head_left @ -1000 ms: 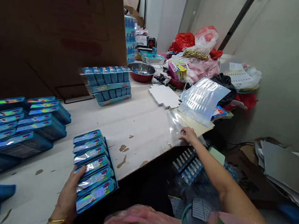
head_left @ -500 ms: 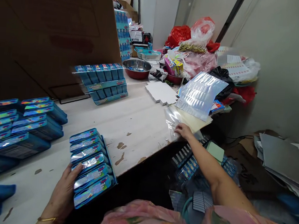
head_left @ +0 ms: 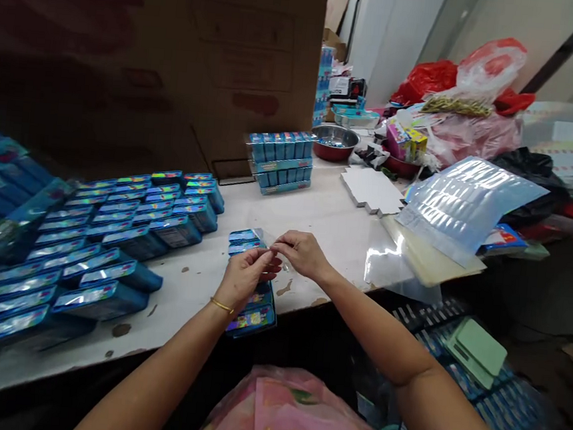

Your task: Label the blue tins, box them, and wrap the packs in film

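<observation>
My left hand [head_left: 245,277] and my right hand [head_left: 303,253] meet over the front of the table, fingertips pinched together on a thin clear plastic film [head_left: 263,236]. Glare and my fingers hide most of the film, and whether it is a bag or a flat sheet I cannot tell. Right beneath my hands lies a display tray of blue packs [head_left: 252,320] with shiny printed tops, partly covered by my left hand and jutting over the table's front edge.
Rows of blue packs [head_left: 128,238] fill the left side. Two stacked display trays [head_left: 281,164] stand behind, near a metal bowl [head_left: 335,142]. White card blanks [head_left: 372,189] and shiny plastic sheets [head_left: 470,204] lie to the right. A large cardboard box [head_left: 179,65] blocks the back left.
My right hand has brought the clear film from the right table edge to the tray. My left hand has left the tray's side and now pinches the film. The view has turned left.
</observation>
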Demonstrator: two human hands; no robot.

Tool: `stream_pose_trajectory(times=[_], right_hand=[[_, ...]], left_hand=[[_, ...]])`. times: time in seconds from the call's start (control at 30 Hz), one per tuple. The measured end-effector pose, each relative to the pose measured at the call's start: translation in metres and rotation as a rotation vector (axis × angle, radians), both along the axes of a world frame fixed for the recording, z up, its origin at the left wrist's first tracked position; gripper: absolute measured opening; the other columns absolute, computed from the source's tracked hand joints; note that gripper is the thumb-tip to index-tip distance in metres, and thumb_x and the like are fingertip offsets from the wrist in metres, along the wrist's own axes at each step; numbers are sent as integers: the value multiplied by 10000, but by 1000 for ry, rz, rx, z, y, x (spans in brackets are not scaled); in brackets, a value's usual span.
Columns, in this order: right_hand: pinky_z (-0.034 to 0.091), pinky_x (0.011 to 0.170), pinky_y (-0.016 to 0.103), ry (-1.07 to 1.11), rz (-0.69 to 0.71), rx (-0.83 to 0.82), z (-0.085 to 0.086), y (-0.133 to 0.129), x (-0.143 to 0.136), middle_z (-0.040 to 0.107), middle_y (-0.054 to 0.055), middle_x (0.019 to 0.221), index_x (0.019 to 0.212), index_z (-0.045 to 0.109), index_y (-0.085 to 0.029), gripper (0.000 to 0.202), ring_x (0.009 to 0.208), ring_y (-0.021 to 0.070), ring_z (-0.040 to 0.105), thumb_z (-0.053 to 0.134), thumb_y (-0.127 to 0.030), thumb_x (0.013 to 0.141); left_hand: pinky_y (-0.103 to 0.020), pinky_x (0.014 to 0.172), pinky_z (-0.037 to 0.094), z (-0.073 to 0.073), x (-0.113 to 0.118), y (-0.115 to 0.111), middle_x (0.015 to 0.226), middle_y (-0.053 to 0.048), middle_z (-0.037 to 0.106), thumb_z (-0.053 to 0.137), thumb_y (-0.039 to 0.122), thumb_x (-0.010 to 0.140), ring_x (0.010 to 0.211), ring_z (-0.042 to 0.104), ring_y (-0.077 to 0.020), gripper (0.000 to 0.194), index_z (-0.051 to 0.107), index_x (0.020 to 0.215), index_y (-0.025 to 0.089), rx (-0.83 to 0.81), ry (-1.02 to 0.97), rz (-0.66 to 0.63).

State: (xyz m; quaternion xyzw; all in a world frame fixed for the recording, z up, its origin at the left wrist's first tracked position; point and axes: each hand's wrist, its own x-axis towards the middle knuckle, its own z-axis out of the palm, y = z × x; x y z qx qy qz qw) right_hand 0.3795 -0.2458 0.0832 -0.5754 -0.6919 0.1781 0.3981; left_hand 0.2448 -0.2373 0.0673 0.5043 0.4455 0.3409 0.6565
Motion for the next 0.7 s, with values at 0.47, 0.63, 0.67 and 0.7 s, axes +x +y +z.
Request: stream_pose_trajectory(times=[0.47, 0.63, 0.67, 0.7], right_hand=[[364, 622, 238, -520, -147, 86, -8, -34, -15, 616, 29, 785, 892, 602, -191, 244, 729, 133, 555, 374, -278, 891], [295, 579, 269, -828, -73, 227, 16, -26, -27, 592, 55, 706, 767, 577, -164, 253, 651, 145, 510, 348, -127, 868], [292, 580, 275, -870, -20, 267, 19, -27, -32, 588, 57, 700, 767, 571, -164, 265, 654, 149, 508, 331, -109, 865], [291, 579, 281, -899, 11, 296, 20, -28, -36, 585, 57, 697, 775, 566, -166, 274, 658, 153, 509, 316, -101, 865]], left_hand=[[-213, 474, 344, -5, -51, 8, 420, 39, 458, 630, 437, 618, 430, 419, -84, 339, 461, 476, 179, 541, 432, 292], [-266, 672, 411, 2, -66, 2, 845, -36, 592, 649, 379, 613, 710, 543, -162, 379, 582, 934, 190, 870, 692, 368], [-279, 726, 412, 3, -68, 2, 973, -64, 576, 624, 362, 644, 803, 549, -182, 413, 563, 1018, 196, 926, 697, 382], [-287, 768, 405, 5, -69, 3, 1055, -78, 551, 590, 344, 681, 876, 541, -196, 395, 561, 1049, 205, 974, 709, 369]])
